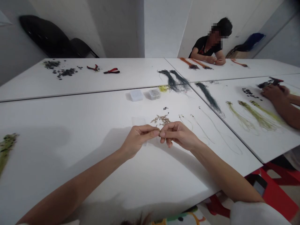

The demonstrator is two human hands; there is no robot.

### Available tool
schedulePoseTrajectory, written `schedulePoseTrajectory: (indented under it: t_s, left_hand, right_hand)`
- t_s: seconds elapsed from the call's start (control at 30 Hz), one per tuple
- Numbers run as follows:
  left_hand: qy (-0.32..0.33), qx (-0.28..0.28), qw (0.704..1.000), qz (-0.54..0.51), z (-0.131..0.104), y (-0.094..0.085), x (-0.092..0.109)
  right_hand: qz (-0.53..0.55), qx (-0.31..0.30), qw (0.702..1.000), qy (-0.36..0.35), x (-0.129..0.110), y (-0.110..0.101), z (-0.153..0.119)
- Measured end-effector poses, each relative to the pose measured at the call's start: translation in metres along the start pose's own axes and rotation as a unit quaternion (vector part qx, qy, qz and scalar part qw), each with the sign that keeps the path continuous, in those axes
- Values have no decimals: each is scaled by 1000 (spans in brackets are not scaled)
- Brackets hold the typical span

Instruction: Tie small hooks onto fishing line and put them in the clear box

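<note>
My left hand [141,137] and my right hand [179,135] meet over the white table, thumbs and forefingers pinched tip to tip. Whatever small piece sits between them is too small to name. Just beyond the fingers lies a pile of small brass-coloured metal pieces [161,119], with a few tiny black bits [165,108] behind it. A flat clear plastic piece [138,121] is partly covered by my left hand. To the right of my right hand, thin single strands [207,117] with dark ends lie spread out.
Two small plastic boxes [136,95] and a yellow tangle [163,89] stand farther back, near dark green strand bundles [172,80]. Red-handled pliers [112,71] lie at far left. A co-worker's hands [276,90] work at right beside yellow-green bundles [257,117]; another person [209,47] sits opposite.
</note>
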State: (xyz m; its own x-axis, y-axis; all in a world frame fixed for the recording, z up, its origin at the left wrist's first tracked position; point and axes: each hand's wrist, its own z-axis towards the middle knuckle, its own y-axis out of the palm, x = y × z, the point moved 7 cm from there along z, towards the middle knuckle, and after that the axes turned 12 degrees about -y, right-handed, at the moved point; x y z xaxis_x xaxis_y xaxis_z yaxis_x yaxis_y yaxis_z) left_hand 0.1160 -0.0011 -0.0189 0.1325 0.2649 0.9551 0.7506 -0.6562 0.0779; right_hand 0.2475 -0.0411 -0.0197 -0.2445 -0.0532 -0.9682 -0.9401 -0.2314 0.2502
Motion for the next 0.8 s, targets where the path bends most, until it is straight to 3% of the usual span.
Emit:
schedulePoseTrajectory:
  t_s: [0.27,0.5,0.8]
  left_hand:
    - [29,-12,999,16,2,3,10]
    - [6,-60,998,-33,5,9,8]
    - [-12,-54,996,-69,6,4,8]
  right_hand:
    - [34,-5,999,11,-1,2,-1]
    - [78,-11,997,20,3,3,0]
    - [54,19,998,6,-2,4,-1]
